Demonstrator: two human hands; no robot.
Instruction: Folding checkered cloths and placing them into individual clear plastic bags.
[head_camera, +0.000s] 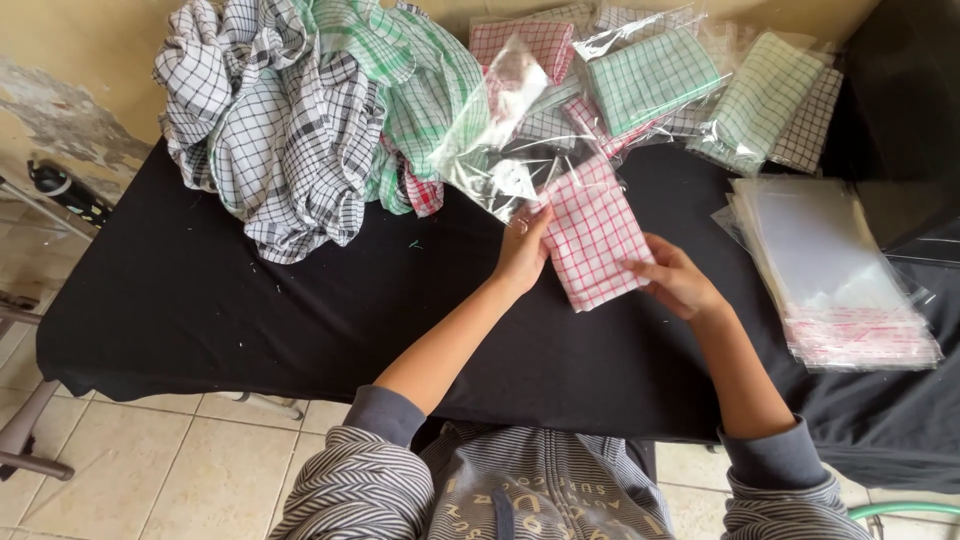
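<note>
A folded red-and-white checked cloth (592, 236) inside a clear plastic bag sits between my two hands, just above the black table cover (300, 300). My left hand (524, 250) grips its left edge with fingers against the bag. At its lower right edge, my right hand (676, 280) pinches the bag. The bag's open top points away from me toward the pile of bagged cloths.
A heap of loose checked cloths (300, 110), black-white and green-white, lies at the back left. Several bagged folded cloths (650, 85) lie at the back right. A stack of empty clear bags (830, 270) rests at the right. Tiled floor lies below the table's front edge.
</note>
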